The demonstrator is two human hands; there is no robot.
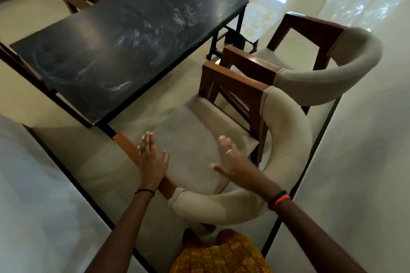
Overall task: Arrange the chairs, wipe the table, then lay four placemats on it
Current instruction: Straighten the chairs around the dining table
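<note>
A black table (124, 35) with whitish smears stands ahead, slanting across the view. Right in front of me is a wooden chair with a curved beige backrest (286, 131) and a grey seat. My left hand (153, 162) is open, fingers straight, over the chair's left wooden arm. Above the seat hovers my right hand (230, 159), open with fingers spread, a ring on one finger. Neither hand holds anything. A second matching chair (332, 73) stands just beyond, on the right.
Further chairs (33, 13) stand at the table's far left side. A small dark stool with patterned mats (257, 20) on it sits past the table's right end. The glossy floor (366, 162) stretches away to the right.
</note>
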